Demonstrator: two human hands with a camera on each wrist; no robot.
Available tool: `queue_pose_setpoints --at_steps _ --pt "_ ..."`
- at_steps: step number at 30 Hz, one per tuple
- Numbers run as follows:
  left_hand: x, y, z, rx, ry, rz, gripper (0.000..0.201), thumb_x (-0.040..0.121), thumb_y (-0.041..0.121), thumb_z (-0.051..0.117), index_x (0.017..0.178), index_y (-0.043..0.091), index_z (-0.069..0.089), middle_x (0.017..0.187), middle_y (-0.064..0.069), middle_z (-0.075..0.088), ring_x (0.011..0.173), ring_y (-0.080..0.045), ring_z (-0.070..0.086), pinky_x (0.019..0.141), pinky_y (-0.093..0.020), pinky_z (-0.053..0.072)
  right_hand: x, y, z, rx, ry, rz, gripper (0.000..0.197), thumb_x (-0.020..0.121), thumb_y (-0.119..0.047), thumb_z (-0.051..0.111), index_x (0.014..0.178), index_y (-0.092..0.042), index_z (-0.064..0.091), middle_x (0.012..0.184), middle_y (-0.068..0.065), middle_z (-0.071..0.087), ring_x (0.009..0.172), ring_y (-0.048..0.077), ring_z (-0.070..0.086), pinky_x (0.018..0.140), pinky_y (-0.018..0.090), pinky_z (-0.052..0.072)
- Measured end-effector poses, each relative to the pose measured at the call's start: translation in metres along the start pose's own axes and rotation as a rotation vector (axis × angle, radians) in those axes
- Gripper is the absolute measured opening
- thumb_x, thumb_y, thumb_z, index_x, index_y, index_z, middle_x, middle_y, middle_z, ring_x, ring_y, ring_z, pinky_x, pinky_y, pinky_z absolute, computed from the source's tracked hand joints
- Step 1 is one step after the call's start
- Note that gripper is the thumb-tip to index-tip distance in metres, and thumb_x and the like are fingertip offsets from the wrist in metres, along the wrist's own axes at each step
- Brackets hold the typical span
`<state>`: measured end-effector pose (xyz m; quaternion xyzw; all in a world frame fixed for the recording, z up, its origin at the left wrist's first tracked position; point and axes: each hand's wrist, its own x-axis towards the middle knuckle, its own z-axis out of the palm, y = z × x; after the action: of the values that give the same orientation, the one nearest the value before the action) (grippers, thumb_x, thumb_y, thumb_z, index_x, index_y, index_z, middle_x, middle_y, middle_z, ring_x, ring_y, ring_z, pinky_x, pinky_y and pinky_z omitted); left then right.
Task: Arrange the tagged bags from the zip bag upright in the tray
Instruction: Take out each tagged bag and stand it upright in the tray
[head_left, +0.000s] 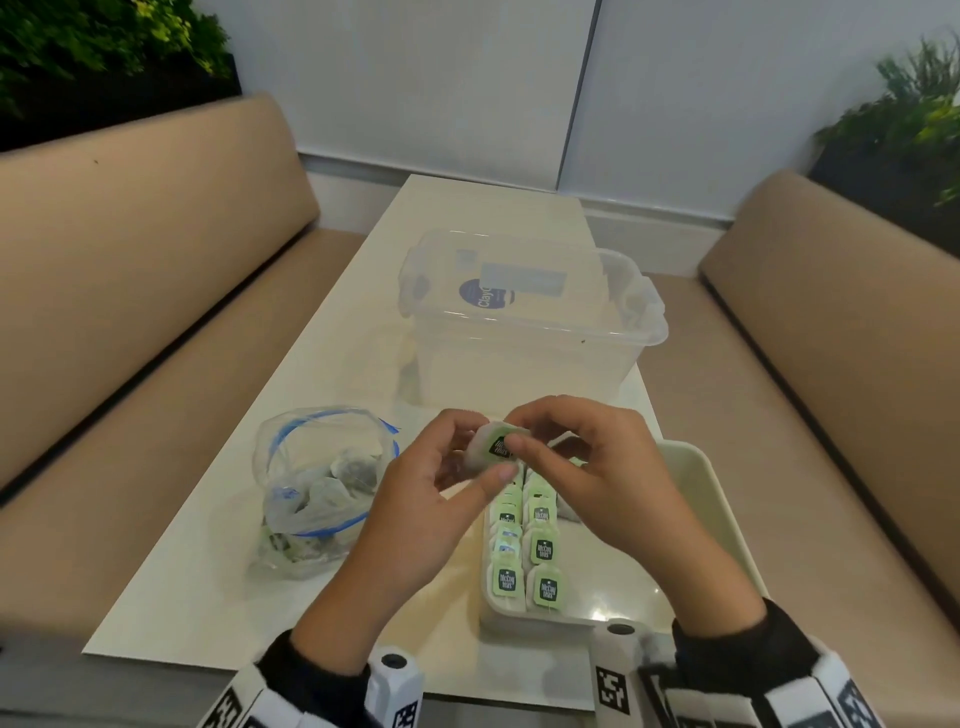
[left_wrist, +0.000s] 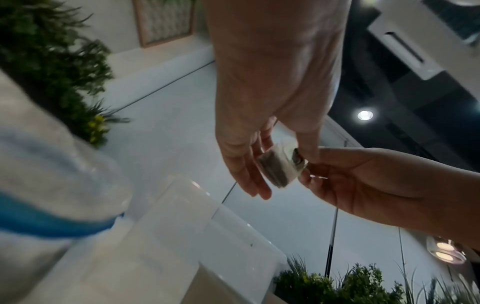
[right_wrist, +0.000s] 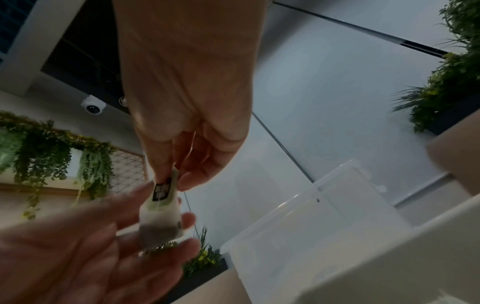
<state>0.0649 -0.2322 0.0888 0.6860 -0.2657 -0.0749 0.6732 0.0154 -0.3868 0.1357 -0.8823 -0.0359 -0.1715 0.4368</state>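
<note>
On the table (head_left: 332, 332), "McCoy teas" tags (head_left: 545, 550) in tray (head_left: 711, 499).

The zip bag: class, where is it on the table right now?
In the head view the zip bag lies on the table's left side, left of the tray and nearer than the clear box.

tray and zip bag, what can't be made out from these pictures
- Far end of the rows in the tray: head view, hidden under both hands, so the count is unknown.
- Tea bags left in the zip bag: head view, a crumpled heap behind wrinkled plastic; in the left wrist view the bag is a blur.
- Held tea bag: its tag print is partly under the right hand thumb; the left hand holds it too.
</note>
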Motion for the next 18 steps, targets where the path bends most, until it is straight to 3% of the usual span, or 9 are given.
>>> queue_pose_setpoints --at_steps 3,6,9,13,15,18 --pt "-0.003 -0.004 0.004 -0.043 0.014 -0.082 0.043 0.071 0.022 0.077 0.108 0.036 0.06 0.097 0.009 0.072 0.093 -0.007 0.068 0.083 -0.018 0.052 0.0 -0.003 -0.004 0.009 -0.022 -0.016 0.013 0.085 -0.017 0.067 0.084 -0.03 0.066 0.077 -0.012 0.068 0.075 0.007 0.063 0.068 0.022 0.053" --pt "-0.002 -0.007 0.006 -0.088 0.051 -0.069 0.029 0.079 0.009 0.071 0.101 0.029 0.067 0.086 0.007 0.075 0.083 -0.005 0.069 0.077 -0.016 0.051 0.001 -0.006 -0.008 -0.023 -0.027 -0.047 0.014 0.085 -0.017 0.068 0.083 -0.031 0.066 0.076 -0.013 0.068 0.076 0.005 0.063 0.066 0.021 0.053" --pt "-0.001 -0.007 0.006 -0.124 0.048 -0.05 0.015 0.076 0.015 0.07 0.086 0.024 0.073 0.076 0.008 0.074 0.071 -0.001 0.066 0.072 -0.014 0.049 0.001 -0.007 -0.01 -0.024 -0.022 -0.073 0.014 0.085 -0.014 0.068 0.085 -0.028 0.066 0.08 -0.012 0.068 0.078 0.005 0.064 0.069 0.022 0.055" --pt "0.001 -0.01 0.003 -0.119 0.031 -0.053 0.022 0.069 0.025 0.071 0.091 0.026 0.071 0.082 0.005 0.075 0.076 -0.008 0.069 0.074 -0.018 0.052 0.005 -0.011 -0.014 -0.045 -0.061 -0.15 0.022 0.085 -0.005 0.065 0.092 -0.025 0.06 0.087 -0.013 0.065 0.081 0.005 0.063 0.07 0.018 0.054" --pt "0.003 -0.024 -0.005 -0.042 0.025 -0.11 0.032 0.069 0.033 0.072 0.101 0.033 0.067 0.089 0.005 0.074 0.08 -0.015 0.069 0.076 -0.024 0.055 0.013 -0.009 -0.023 -0.173 -0.117 -0.208 0.021 0.085 -0.003 0.064 0.094 -0.022 0.062 0.087 -0.01 0.066 0.08 0.004 0.063 0.07 0.015 0.053" --pt "-0.004 -0.056 -0.017 0.12 -0.055 -0.199 0.017 0.082 0.035 0.07 0.095 0.043 0.063 0.088 0.007 0.068 0.072 -0.015 0.068 0.068 -0.026 0.052 0.024 0.005 -0.04 -0.454 -0.25 -0.212 0.019 0.085 -0.002 0.061 0.09 -0.017 0.072 0.088 -0.006 0.069 0.073 0.004 0.06 0.07 0.016 0.051"
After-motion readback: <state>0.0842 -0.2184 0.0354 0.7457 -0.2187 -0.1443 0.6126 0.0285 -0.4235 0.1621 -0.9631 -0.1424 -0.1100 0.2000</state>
